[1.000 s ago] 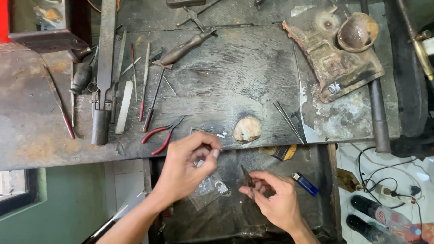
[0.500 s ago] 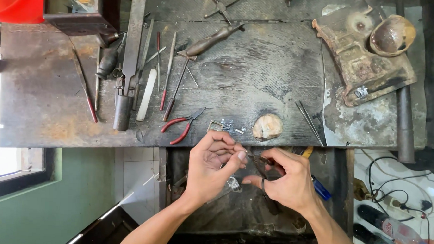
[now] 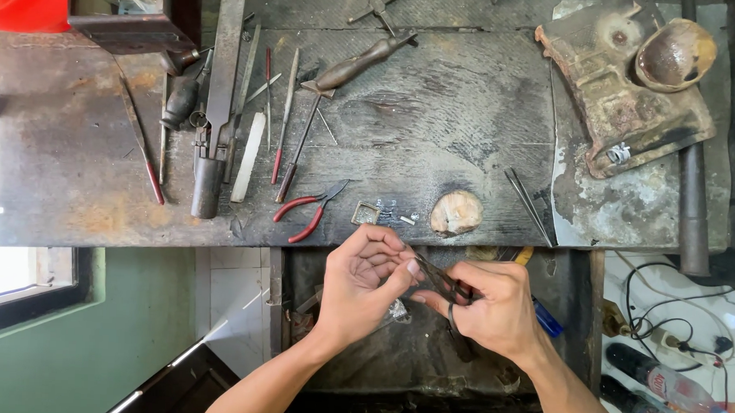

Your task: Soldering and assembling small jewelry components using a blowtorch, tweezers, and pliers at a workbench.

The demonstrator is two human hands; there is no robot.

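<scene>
My left hand (image 3: 365,281) & right hand (image 3: 494,309) meet over the open drawer (image 3: 575,336) just below the bench edge, roughly 6 o'clock of the frame centre. R hand is clenched round a pair of dark pliers (image 3: 444,284); handles run thru my palm, one sticks out below my fingers toward 6. The nose points to 10 o'clock, straight at my L fingertips. L hand is pinched shut, thumb vs index, right at the plier tips. Something tiny is held there, but it's too small to tell what. The 2 hands touch or nearly touch at that spot.

On the wooden bench (image 3: 436,119) above: small square metal frame (image 3: 366,213) at 12 o'clock of my L hand, near the edge, w/ a few tiny bits just beside it at 3. Red-handled pliers (image 3: 306,212) lie at 9 o'clock of that frame, jaws open. Pale rounded lump (image 3: 455,213) sits at 3 o'clock of the frame, approx 12 of my R hand. Tweezers (image 3: 529,206) lie at 3 o'clock of the lump, tilted.

Far up at 10–11 o'clock: row of files & hand tools (image 3: 248,121), laid roughly parallel. At 1–2 o'clock: rusty metal block (image 3: 615,101) w/ a round bowl-like cup (image 3: 674,54) on its upper corner. Blue lighter (image 3: 547,319) peeks out at 3 o'clock of my R hand, in the drawer.
</scene>
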